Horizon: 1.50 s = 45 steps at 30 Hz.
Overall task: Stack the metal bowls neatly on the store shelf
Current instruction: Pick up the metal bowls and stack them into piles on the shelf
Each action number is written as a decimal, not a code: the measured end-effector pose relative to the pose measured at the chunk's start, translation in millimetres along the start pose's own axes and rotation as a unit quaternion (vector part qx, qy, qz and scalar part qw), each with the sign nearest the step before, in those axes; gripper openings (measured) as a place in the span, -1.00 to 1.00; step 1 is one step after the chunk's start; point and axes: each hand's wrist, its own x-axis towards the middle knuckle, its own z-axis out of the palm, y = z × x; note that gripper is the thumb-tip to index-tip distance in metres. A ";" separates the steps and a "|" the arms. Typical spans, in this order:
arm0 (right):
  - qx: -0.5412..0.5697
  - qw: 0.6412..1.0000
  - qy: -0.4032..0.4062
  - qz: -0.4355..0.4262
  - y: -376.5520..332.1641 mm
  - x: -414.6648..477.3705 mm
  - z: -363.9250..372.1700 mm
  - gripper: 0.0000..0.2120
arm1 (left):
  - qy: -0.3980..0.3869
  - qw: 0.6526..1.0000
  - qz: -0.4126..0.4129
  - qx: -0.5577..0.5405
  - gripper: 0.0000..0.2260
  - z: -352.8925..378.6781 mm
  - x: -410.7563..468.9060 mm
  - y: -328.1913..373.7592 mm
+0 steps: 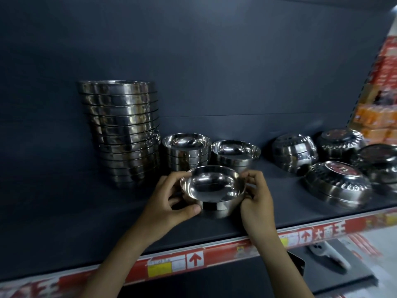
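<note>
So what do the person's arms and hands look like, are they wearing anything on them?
Nothing is worn that shows. The left hand and right hand are bare, with no gloves, and no rings or watch can be seen. Both forearms are bare too, with no sleeve as far as the picture's lower edge.

Left hand (171,196), right hand (256,198) gripping upright metal bowl (212,190) above shelf (107,222).

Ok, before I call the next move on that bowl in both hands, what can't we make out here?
Head view only:
- Tall stack: exact bowl count, rims merge in glare.
- Held bowl: whether it rests on the shelf; left hand and right hand cover its sides.
- Price strip: print blurred.
- Upside-down bowls: rightmost cut by frame edge.
</note>
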 end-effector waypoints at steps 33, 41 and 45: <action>-0.019 0.977 -0.068 -0.202 -18.2 78.0 80.5 -0.43 | 0.261 0.923 0.212 0.189 -0.39 -6.7 74.2 3.1; -0.065 0.973 -0.064 -0.210 -9.8 81.0 86.6 -0.26 | 0.247 0.915 0.179 0.263 -0.30 -3.0 74.0 1.1; -0.089 0.975 -0.050 -0.196 -6.6 79.6 82.4 -0.25 | 0.245 0.906 0.165 0.302 -0.31 1.7 73.6 -3.4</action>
